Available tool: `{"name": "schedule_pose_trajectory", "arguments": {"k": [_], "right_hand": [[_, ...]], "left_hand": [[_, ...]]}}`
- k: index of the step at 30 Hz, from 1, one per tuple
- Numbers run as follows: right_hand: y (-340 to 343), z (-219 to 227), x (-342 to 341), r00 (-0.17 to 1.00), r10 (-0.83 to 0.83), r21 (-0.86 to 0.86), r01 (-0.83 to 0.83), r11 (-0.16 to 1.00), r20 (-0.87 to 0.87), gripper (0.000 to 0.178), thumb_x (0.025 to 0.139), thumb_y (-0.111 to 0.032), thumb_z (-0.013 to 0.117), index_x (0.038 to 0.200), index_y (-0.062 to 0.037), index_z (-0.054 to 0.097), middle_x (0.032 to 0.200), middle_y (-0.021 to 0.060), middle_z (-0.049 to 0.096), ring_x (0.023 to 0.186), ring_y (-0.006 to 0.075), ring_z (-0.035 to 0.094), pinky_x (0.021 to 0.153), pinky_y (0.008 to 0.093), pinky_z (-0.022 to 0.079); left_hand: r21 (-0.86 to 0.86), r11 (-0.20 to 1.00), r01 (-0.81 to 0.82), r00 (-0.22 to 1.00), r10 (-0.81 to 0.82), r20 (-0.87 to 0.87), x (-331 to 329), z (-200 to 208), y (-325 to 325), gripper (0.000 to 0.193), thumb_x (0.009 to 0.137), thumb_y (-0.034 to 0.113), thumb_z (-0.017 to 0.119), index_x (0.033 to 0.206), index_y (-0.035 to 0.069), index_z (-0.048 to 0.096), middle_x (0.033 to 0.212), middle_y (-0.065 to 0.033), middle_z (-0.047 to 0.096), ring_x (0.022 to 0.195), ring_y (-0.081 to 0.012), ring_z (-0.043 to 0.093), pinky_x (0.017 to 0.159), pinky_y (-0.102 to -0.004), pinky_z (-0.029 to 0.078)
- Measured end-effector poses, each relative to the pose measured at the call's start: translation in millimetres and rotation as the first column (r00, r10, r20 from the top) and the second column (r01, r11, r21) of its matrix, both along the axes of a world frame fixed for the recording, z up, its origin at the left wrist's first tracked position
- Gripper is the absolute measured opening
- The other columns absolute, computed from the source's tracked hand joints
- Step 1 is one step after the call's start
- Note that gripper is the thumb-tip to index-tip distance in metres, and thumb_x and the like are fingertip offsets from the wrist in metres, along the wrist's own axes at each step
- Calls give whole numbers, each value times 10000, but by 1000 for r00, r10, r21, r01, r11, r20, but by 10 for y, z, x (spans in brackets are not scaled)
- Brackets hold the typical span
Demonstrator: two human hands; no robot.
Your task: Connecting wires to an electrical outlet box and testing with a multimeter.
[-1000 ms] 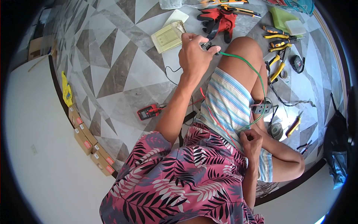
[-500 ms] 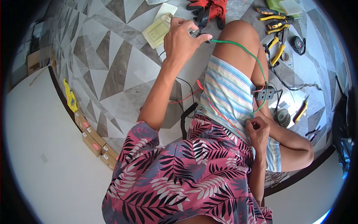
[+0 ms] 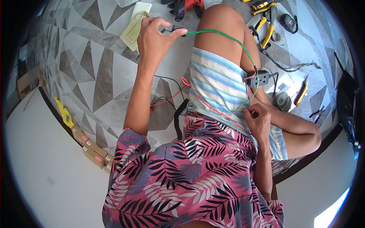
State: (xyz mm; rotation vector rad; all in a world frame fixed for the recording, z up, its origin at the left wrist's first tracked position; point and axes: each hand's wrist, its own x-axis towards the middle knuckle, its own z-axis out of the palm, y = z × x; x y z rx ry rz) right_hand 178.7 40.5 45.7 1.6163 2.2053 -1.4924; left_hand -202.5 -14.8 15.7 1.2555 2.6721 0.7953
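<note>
My left hand is raised beyond my lap, thumb and fingers pinched at the far end of a green wire. A small dark piece with a thin, shiny tip shows between thumb and forefinger; its kind is unclear. From there the wire arcs over my knee and bends back towards my lap. Against my thigh, my right hand is curled with its fingertips closed on the green wire's near part. A red wire lies across my striped shorts. Beside my leg, a dark socket block has wires attached.
Pale yellow box and red-black gloves lie at the far side. To the right are yellow-handled pliers, a tape measure, a tape roll and a yellow cutter. Cardboard boxes line the left wall.
The view has shifted, so most things appear further left and slightly higher. Both hands keep their closed grip on the green wire, and it stays arched between them.
</note>
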Motion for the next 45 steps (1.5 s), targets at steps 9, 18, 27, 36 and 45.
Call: {"name": "schedule_pose_trajectory", "arguments": {"k": [9,18,27,36,45], "right_hand": [[-4,4,-3,1000,-15,-10,15,1000,-7,130,804,-70,711,772,52,679,729,127,665,596,190,631,606,320,494],[-9,-31,9,1000,-13,-17,13,1000,-20,132,800,-73,712,779,55,682,722,128,657,592,194,624,604,322,491],[-18,-31,12,1000,-21,-21,21,1000,-4,134,804,-79,716,784,50,687,716,119,661,588,179,618,601,314,489],[-31,-48,15,1000,-24,-9,24,1000,-13,134,806,-80,718,784,49,689,706,117,664,588,170,619,600,310,491],[-28,-23,-8,999,-34,-16,33,999,-23,138,805,-79,718,777,51,685,711,119,669,592,169,626,603,312,494]], "left_hand": [[20,1000,-21,998,20,65,-9,30,-15,525,686,489,891,914,65,684,973,-85,615,823,-265,631,704,-387,513],[111,992,-60,949,22,315,-20,27,-108,364,820,292,835,1049,33,722,965,-90,716,729,-199,608,659,-310,506],[130,989,-76,988,57,141,22,-39,-124,425,796,338,864,1063,32,741,912,-101,725,666,-118,617,586,-267,484],[23,971,-237,899,210,385,34,82,-120,455,763,337,875,1002,-11,705,879,-118,714,782,-236,681,727,-375,534],[-66,964,-258,905,265,333,62,87,-91,470,740,341,890,974,-9,679,864,-113,707,762,-226,675,713,-354,529]]}}
